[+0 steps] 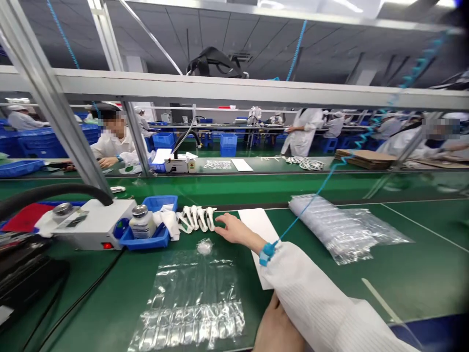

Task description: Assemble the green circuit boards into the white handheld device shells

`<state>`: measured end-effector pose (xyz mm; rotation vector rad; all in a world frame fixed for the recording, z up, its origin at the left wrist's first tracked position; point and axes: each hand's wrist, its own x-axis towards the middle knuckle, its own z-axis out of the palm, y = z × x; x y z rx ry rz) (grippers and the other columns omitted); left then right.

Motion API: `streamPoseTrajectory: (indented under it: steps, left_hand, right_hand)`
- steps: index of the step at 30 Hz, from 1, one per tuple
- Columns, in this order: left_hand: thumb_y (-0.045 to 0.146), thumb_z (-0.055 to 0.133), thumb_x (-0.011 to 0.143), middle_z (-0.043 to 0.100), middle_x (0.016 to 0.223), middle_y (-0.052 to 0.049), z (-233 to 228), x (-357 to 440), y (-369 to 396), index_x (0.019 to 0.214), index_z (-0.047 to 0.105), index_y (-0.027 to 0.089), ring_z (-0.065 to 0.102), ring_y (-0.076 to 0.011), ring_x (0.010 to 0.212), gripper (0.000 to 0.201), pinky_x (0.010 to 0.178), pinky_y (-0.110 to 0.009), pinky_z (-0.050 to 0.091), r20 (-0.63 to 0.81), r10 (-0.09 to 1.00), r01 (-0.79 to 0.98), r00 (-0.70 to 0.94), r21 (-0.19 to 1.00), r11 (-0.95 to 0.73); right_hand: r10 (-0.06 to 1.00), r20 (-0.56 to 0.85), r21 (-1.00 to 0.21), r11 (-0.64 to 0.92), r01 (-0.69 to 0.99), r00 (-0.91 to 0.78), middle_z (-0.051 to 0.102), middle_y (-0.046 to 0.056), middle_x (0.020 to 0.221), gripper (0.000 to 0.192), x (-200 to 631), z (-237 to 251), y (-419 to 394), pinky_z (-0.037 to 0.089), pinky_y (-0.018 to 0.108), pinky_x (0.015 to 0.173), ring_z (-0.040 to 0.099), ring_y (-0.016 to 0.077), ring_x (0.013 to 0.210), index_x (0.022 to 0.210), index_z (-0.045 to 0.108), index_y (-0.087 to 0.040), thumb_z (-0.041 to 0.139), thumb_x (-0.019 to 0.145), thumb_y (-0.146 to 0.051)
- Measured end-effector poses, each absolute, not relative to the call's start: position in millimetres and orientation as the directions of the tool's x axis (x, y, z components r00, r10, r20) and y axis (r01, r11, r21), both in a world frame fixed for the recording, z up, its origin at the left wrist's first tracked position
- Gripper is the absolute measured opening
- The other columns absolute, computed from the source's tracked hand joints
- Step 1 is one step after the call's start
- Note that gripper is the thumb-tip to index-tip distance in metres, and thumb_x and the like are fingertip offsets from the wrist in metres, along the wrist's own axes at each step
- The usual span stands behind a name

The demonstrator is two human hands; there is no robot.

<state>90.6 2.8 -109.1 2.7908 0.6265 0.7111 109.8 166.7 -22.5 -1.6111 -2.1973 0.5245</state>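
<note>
My right hand [234, 229], a blue strap [267, 253] round its wrist, reaches left across the bench. Its fingers are apart, their tips beside the last of several white curved plastic parts [201, 218] standing in a row; nothing shows in its grasp. My left hand [278, 327] is low by the near edge, partly under my right sleeve, so its fingers are mostly hidden. Between them lies a white sheet [261, 230], partly covered by my right forearm. A clear plastic bag [194, 298] lies flat in front, with a small crumpled clear piece [204, 246] above it.
On the left are a blue tray [146, 242] holding a bottle [142, 222] and white cloth, and a grey box [93, 225] with a red switch. Clear bags [330, 227] are stacked at right. A coiled blue cord [326, 181] runs to my wrist. Co-workers sit beyond.
</note>
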Motion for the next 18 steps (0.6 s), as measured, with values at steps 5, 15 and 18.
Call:
streamPoseTrajectory:
  steps: [5, 15, 18]
  left_hand:
    - [0.044, 0.052, 0.088, 0.047, 0.142, -0.014, -103.6, 81.8, -3.8, 0.138, 0.035, 0.012, 0.042, -0.0301, 0.131, 0.062, 0.111, -0.055, 0.034, 0.322, 0.397, 0.306, 0.860, 0.298, -0.904]
    - [0.026, 0.052, 0.087, 0.049, 0.142, -0.003, -96.0, 82.3, -1.1, 0.137, 0.040, 0.021, 0.050, -0.0230, 0.125, 0.052, 0.102, -0.042, 0.046, 0.316, 0.304, 0.338, 0.899, -0.059, -0.939]
    - [0.030, 0.051, 0.088, 0.049, 0.142, -0.004, -94.0, 83.4, -0.1, 0.139, 0.038, 0.019, 0.048, -0.0233, 0.126, 0.054, 0.101, -0.038, 0.045, 0.381, 0.280, 0.365, 0.881, -0.174, -0.914]
  right_hand:
    - [0.959, 0.075, -0.513, 0.271, 0.815, -0.272, 0.066, 0.006, 0.098, 0.031, 197.4, 11.5, 79.0, 0.045, 0.026, 0.072, 0.060, 0.0168, 0.078, 0.110, 0.064, -0.018, 0.050, 0.087, -0.032]
    - [0.863, -0.400, -0.770, -0.499, 0.398, 0.308, 0.052, -0.001, 0.063, 0.043, 433.2, -51.6, -180.5, 0.040, 0.021, 0.043, 0.050, 0.0101, 0.047, 0.085, 0.057, -0.019, 0.044, 0.086, -0.060]
    - [0.740, -0.515, -0.708, -0.652, 0.273, 0.431, 0.050, -0.002, 0.059, 0.041, 476.7, -116.2, -244.3, 0.036, 0.020, 0.039, 0.047, 0.0082, 0.042, 0.075, 0.050, -0.019, 0.046, 0.083, -0.059]
